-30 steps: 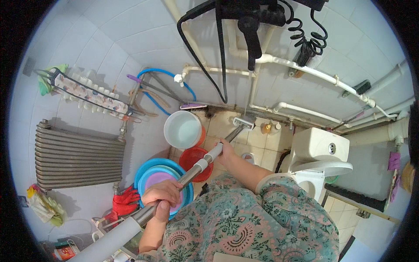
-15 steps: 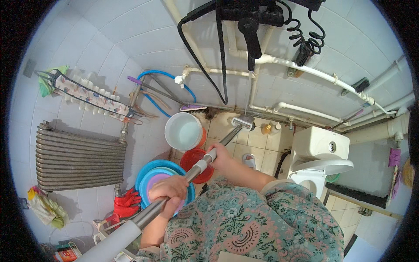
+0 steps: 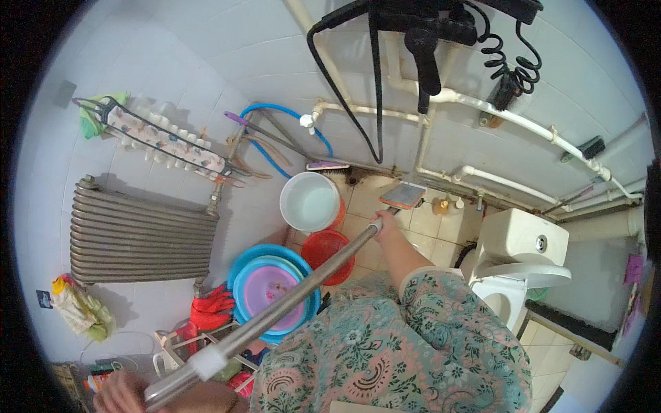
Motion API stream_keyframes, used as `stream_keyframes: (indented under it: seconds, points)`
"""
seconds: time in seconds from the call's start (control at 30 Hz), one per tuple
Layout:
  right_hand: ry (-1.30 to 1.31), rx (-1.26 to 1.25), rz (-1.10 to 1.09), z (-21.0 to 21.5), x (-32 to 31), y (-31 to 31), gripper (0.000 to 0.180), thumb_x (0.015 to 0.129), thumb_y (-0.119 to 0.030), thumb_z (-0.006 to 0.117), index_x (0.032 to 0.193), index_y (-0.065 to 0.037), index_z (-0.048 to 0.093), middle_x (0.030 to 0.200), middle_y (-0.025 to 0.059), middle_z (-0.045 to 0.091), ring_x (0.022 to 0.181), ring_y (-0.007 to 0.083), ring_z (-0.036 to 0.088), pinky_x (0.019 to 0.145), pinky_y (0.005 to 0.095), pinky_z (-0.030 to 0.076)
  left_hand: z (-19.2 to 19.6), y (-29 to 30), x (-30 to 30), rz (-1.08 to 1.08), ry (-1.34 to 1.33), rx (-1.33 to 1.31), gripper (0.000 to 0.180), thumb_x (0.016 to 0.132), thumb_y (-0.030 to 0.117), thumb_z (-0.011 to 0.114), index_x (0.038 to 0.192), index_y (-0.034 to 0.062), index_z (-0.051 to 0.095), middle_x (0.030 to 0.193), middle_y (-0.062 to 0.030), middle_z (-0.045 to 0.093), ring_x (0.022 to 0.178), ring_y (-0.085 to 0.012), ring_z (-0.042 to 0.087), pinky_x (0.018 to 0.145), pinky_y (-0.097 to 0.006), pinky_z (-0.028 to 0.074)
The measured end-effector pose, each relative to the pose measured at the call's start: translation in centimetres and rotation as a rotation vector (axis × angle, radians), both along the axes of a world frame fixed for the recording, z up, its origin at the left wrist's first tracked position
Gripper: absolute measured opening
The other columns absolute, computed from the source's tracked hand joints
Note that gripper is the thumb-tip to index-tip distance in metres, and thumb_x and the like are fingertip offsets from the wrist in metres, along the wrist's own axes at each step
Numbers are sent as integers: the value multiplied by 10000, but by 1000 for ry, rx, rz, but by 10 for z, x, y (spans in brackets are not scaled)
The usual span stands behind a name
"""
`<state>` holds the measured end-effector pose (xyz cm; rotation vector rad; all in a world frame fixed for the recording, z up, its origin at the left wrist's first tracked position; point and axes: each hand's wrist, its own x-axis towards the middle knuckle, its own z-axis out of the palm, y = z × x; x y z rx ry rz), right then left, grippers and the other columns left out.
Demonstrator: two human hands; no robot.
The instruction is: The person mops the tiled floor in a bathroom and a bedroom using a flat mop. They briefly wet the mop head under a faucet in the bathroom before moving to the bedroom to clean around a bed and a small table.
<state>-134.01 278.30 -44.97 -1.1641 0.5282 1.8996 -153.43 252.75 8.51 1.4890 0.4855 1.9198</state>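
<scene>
The right hand (image 3: pixel 385 224) is wrapped around the metal mop pole (image 3: pixel 275 310) near its lower end; the left hand (image 3: pixel 124 394) grips the upper end at the frame's bottom-left; the flat mop head (image 3: pixel 403 195) lies on the tiled floor (image 3: pixel 427 224) by the wall pipes; the pole's long axis slants from bottom-left up to the head; keeping the head flat looks wise.

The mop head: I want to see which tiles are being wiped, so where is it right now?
In the head view, the mop head lies flat on the floor tiles at upper centre, just right of the white bucket and left of the toilet cistern, below the wall pipes.
</scene>
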Motion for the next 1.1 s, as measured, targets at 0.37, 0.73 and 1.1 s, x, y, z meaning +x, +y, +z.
stream_keyframes:
  seconds: [0.37, 0.73, 1.1]
  points:
    - [85, -45, -47, 52, -9, -13, 116, 753, -119, 493, 679, -86, 411, 582, 43, 434, 508, 185, 455, 464, 329, 427, -165, 96, 38, -45, -43, -223, 218, 768, 173, 633, 672, 105, 449, 575, -7, 487, 468, -145, 473, 564, -349, 397]
    - [145, 10, 72, 96, -21, -26, 125, 773, -112, 461, 663, -84, 406, 639, 55, 437, 550, 204, 457, 490, 340, 426, -272, 152, 77, -156, 274, -584, 166, 808, 26, 563, 662, 18, 484, 672, -61, 525, 683, -188, 517, 845, -391, 413]
    - [69, -4, 39, 78, 0, 21, 132, 766, -127, 499, 654, -88, 443, 575, 40, 459, 524, 183, 477, 472, 353, 423, -117, 112, 44, 28, 90, -335, 314, 791, 192, 592, 570, 130, 377, 466, 24, 442, 423, -132, 445, 491, -300, 366]
